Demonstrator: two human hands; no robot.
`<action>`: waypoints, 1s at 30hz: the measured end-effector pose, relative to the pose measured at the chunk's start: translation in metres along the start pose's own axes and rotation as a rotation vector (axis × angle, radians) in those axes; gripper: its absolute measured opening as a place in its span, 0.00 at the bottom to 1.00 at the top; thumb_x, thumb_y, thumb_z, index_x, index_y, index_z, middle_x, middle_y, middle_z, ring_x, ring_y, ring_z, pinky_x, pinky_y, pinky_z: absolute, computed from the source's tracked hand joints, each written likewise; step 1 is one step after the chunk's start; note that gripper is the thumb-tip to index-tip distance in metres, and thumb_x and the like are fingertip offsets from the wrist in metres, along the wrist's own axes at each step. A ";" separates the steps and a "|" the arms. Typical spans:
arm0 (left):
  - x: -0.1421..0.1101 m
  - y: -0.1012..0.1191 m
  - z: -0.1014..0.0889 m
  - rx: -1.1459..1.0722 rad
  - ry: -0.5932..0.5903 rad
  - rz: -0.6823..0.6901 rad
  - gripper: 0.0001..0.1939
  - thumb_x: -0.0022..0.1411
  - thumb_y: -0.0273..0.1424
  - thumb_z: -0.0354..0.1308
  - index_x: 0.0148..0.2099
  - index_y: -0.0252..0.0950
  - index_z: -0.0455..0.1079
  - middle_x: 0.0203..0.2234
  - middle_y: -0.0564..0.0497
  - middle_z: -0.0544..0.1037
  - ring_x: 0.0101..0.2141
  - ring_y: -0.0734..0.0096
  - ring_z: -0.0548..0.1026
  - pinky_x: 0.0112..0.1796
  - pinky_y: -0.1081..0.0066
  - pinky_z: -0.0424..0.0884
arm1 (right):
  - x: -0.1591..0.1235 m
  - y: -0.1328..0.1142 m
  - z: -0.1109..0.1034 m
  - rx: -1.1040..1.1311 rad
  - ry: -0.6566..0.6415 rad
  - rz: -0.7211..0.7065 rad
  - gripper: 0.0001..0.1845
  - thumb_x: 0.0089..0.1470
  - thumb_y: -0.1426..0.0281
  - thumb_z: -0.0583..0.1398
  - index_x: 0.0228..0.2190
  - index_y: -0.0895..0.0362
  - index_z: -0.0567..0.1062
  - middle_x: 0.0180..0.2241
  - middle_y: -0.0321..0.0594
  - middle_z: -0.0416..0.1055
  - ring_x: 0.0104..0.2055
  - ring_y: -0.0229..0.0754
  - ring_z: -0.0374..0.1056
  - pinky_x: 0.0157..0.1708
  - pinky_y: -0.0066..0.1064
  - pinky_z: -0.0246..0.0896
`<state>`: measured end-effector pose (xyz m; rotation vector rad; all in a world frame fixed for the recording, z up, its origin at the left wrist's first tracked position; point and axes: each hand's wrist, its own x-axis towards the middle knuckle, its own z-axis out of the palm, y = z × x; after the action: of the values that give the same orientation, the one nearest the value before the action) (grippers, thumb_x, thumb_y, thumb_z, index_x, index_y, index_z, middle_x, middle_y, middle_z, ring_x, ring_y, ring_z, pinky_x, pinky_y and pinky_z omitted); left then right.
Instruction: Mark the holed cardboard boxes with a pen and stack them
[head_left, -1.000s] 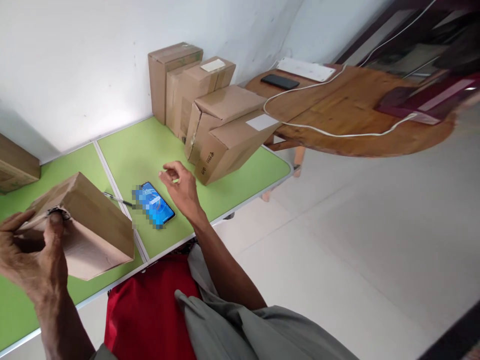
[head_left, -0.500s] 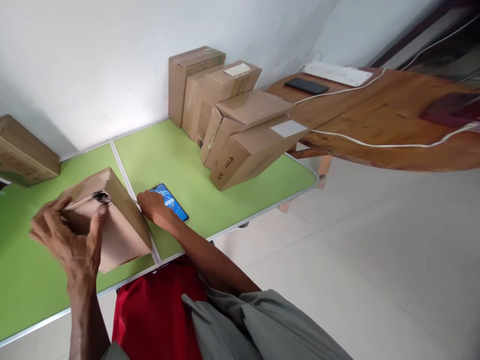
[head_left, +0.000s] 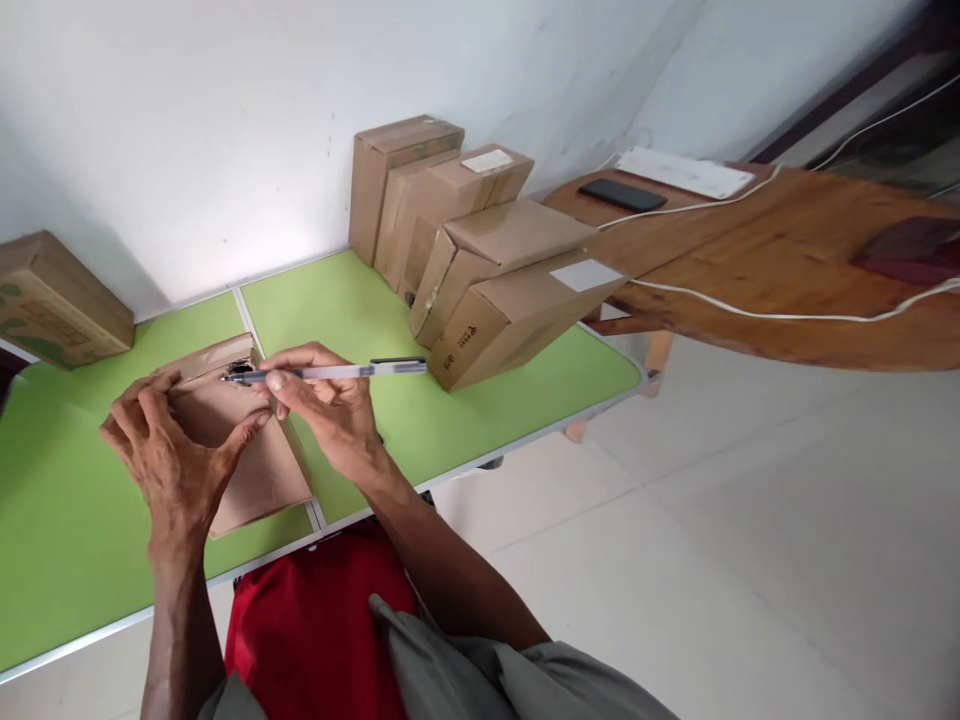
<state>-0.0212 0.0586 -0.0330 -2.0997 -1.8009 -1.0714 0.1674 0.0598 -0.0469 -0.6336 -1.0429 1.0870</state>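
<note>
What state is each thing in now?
Left hand: spread, on the torn box.
Right hand: gripping the pen.
Pen: held at the hole.
Torn box: holed at one corner.
Boxes behind: standing in a row.
Far-left box: standing.
Black phone: flat, screen dark.
White cord: slack across the wooden table.

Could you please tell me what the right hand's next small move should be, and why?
Probably ease the pen gently against the dark ragged spot on the box: the right hand holds its tip at or near that spot, while the left hand rests on the box, likely steadying it.
</note>
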 end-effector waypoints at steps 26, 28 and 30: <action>-0.002 0.000 0.002 -0.011 0.010 -0.023 0.51 0.54 0.70 0.70 0.65 0.38 0.69 0.63 0.28 0.75 0.65 0.28 0.68 0.69 0.32 0.55 | 0.001 -0.008 -0.019 -0.470 0.100 -0.176 0.12 0.71 0.62 0.61 0.33 0.51 0.73 0.28 0.31 0.69 0.26 0.36 0.62 0.27 0.29 0.58; -0.002 0.000 0.002 -0.015 0.010 -0.024 0.52 0.53 0.71 0.71 0.65 0.38 0.69 0.64 0.28 0.74 0.65 0.28 0.68 0.70 0.32 0.55 | 0.013 -0.004 -0.031 -0.568 0.159 -0.200 0.13 0.75 0.59 0.59 0.37 0.51 0.73 0.33 0.35 0.74 0.31 0.40 0.68 0.31 0.30 0.63; -0.002 0.000 0.002 -0.020 0.014 -0.022 0.52 0.54 0.70 0.70 0.66 0.38 0.70 0.64 0.28 0.74 0.66 0.27 0.68 0.70 0.31 0.54 | 0.028 0.002 -0.049 -0.815 0.186 -0.131 0.11 0.77 0.60 0.58 0.42 0.52 0.75 0.39 0.42 0.79 0.39 0.46 0.75 0.38 0.34 0.68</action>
<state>-0.0208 0.0580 -0.0355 -2.0827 -1.8179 -1.1114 0.2140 0.0896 -0.0585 -1.2658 -1.3349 0.4407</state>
